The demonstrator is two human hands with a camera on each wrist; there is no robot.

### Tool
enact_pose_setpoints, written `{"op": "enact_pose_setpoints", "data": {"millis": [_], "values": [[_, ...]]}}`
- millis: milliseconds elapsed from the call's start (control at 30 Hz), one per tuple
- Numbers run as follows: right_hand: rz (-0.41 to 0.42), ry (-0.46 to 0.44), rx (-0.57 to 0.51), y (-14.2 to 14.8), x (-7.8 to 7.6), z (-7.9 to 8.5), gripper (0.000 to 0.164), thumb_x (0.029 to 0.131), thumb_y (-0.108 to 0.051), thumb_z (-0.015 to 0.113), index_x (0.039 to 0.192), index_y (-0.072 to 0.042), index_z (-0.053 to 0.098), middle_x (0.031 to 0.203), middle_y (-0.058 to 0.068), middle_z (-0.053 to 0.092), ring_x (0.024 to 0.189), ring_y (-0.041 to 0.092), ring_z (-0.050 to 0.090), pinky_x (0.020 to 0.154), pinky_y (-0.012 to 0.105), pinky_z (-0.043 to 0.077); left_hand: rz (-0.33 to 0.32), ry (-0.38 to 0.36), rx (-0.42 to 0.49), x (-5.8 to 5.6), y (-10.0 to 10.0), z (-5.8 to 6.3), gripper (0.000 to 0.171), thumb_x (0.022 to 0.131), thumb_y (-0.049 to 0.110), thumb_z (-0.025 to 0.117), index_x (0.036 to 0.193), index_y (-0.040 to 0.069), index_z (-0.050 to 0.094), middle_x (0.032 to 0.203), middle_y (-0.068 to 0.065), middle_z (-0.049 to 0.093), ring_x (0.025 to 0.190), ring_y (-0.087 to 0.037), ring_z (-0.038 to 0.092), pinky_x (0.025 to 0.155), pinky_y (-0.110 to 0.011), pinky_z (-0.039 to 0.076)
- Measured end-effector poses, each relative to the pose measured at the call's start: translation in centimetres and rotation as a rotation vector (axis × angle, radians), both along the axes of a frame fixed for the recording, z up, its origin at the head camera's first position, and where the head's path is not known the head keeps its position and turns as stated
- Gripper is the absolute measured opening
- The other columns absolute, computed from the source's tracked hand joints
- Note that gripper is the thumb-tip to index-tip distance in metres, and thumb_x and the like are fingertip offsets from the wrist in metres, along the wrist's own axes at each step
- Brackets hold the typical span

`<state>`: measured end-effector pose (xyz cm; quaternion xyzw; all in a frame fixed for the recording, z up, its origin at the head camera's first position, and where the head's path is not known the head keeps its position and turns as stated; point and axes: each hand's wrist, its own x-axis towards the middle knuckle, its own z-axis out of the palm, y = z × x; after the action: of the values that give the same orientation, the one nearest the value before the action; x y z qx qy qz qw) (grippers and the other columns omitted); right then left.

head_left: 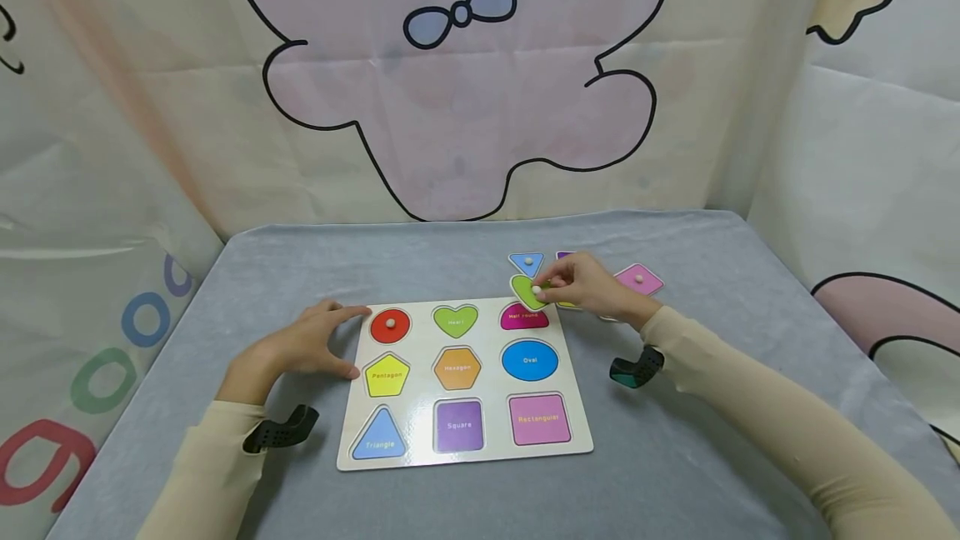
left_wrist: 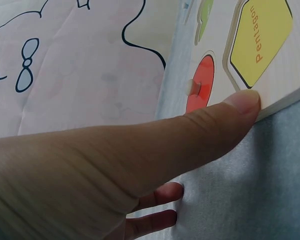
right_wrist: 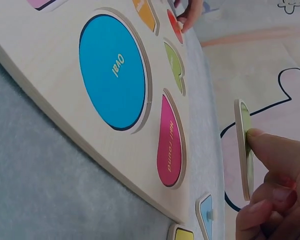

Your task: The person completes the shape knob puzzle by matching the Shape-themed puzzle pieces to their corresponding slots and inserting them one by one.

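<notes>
My right hand (head_left: 592, 286) pinches a green heart puzzle piece (head_left: 522, 292) by its small knob. It holds the piece above the board's far right corner, and the right wrist view shows the piece (right_wrist: 243, 155) edge-on, up off the board. A white shape puzzle board (head_left: 422, 419) lies flat in front of me, its printed recesses labelled. Along its left edge rests my left hand (head_left: 303, 344), forefinger near the far corner and thumb (left_wrist: 242, 102) on the rim beside the yellow pentagon recess (head_left: 387, 376). The red circle piece (head_left: 390, 325) sits in its recess, next to the heart recess (head_left: 455, 322).
Behind the board lie more knobbed pieces: a blue triangle (head_left: 525, 262), a pink one (head_left: 641, 277), a purple one (head_left: 564, 254) and a yellow one (right_wrist: 184, 234), partly hidden by my right hand. Grey cloth (head_left: 675, 457) covers the table, and printed curtains hang around it.
</notes>
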<state>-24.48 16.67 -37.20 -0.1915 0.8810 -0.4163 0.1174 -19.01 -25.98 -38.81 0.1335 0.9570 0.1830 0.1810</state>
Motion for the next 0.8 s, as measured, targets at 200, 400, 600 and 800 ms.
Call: {"op": "enact_pose_setpoints", "data": {"millis": [200,400,600,800], "values": [[0.007,-0.015,0.005,-0.5,-0.4,-0.3,0.024,0.092,-0.017,0.075,0.110,-0.002,0.077,0.080,0.005,0.051,0.086,0.021,0.045,0.058,0.022,0.037,0.002,-0.009,0.001,0.1,0.0,0.1,0.098,0.070,0.041,0.092,0.152,0.018,0.045,0.148,-0.026,0.041,0.131,-0.044,0.041,0.102,-0.069,0.045],[-0.009,-0.026,0.024,-0.9,-0.5,-0.3,0.024,0.092,-0.018,0.075,0.111,-0.003,0.076,0.084,0.007,0.053,0.090,0.022,0.045,0.060,0.023,0.039,-0.001,-0.007,0.003,0.1,0.1,0.1,0.097,0.070,0.040,0.092,0.152,0.018,0.045,0.147,-0.026,0.042,0.130,-0.044,0.041,0.102,-0.069,0.045],[0.007,-0.027,0.029,-1.2,-0.6,-0.2,0.022,0.092,-0.017,0.075,0.111,-0.005,0.077,0.078,0.004,0.048,0.086,0.021,0.046,0.059,0.023,0.037,0.001,-0.002,0.005,0.1,0.1,0.2,0.097,0.070,0.040,0.092,0.152,0.017,0.045,0.149,-0.027,0.040,0.131,-0.045,0.040,0.103,-0.070,0.044],[-0.004,-0.045,0.043,-1.8,-0.7,-0.3,0.023,0.091,-0.018,0.076,0.111,-0.007,0.077,0.078,0.003,0.048,0.085,0.020,0.047,0.056,0.021,0.037,-0.002,-0.005,0.010,0.2,0.1,0.2,0.097,0.070,0.040,0.092,0.152,0.017,0.045,0.148,-0.027,0.041,0.131,-0.045,0.040,0.102,-0.070,0.044]]}}
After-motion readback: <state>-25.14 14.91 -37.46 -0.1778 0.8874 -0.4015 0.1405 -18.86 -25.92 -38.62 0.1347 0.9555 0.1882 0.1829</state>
